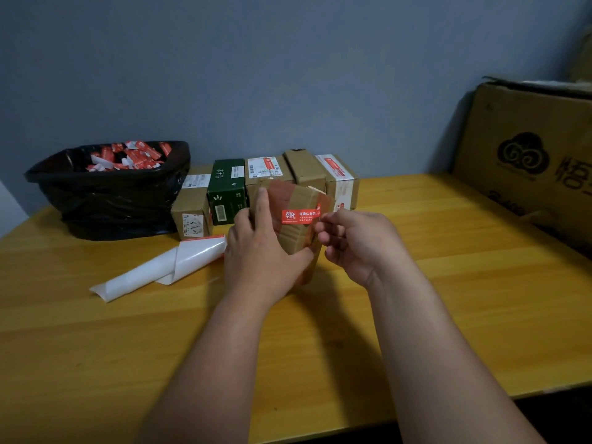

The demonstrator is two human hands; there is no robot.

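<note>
A small brown cardboard box [296,232] wrapped in brown tape is held tilted just above the yellow wooden table [448,283]. A red sticker [299,216] with white print lies across its upper face. My left hand [259,248] grips the box from the left, index finger stretched up along its side and thumb under its lower edge. My right hand [352,241] is at the box's right edge, its fingertips pinching the right end of the red sticker.
A row of small parcels [269,177], one dark green [226,190], stands against the wall behind. A black-bagged bin [109,190] holding several red-and-white scraps sits at the left. A curled white backing sheet [160,267] lies on the table. A large carton [528,161] stands at the right.
</note>
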